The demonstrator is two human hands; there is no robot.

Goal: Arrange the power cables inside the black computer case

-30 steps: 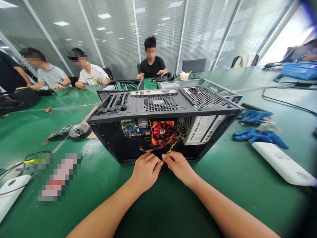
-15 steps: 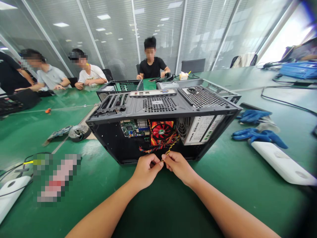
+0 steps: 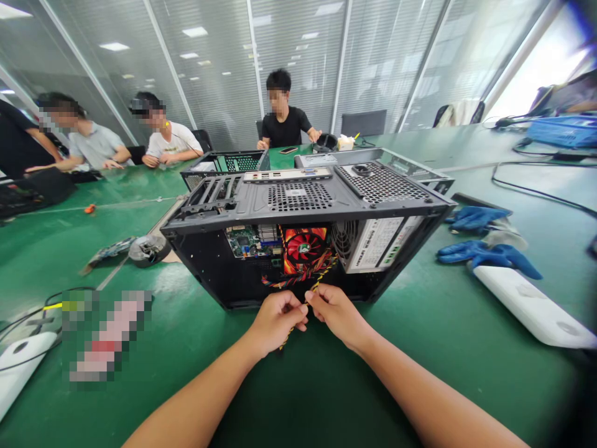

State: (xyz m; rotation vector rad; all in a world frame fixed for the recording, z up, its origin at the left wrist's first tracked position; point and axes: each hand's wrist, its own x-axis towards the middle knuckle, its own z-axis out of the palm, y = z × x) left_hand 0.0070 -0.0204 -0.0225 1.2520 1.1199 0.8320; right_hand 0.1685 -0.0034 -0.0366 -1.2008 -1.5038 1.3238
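A twisted yellow-and-black cable [image 3: 325, 271] runs out of the open side of a black computer case [image 3: 200, 261]. My left hand [image 3: 280, 317] pinches it near its loose end, which hangs below the fingers. Close beside it, my right hand [image 3: 332, 308] grips the same cable between thumb and forefinger. Behind the hands, inside the case, are a red cooling fan [image 3: 305, 247], a bundle of coloured wires [image 3: 289, 280], a green circuit board [image 3: 247, 241] and a power supply [image 3: 375, 246]. The cable's tip is too small to make out.
Blue gloves [image 3: 485, 254] and a white power strip [image 3: 532, 305] lie to the right. Another white strip [image 3: 25, 361] and a tape roll [image 3: 149, 250] lie left. More case frames [image 3: 224, 163] stand behind. Several people sit across the green table [image 3: 466, 386].
The cable's loose end now shows below my left hand, whose fingers have shifted slightly. The person opposite has moved a hand away from the phone toward the dark object beside it.
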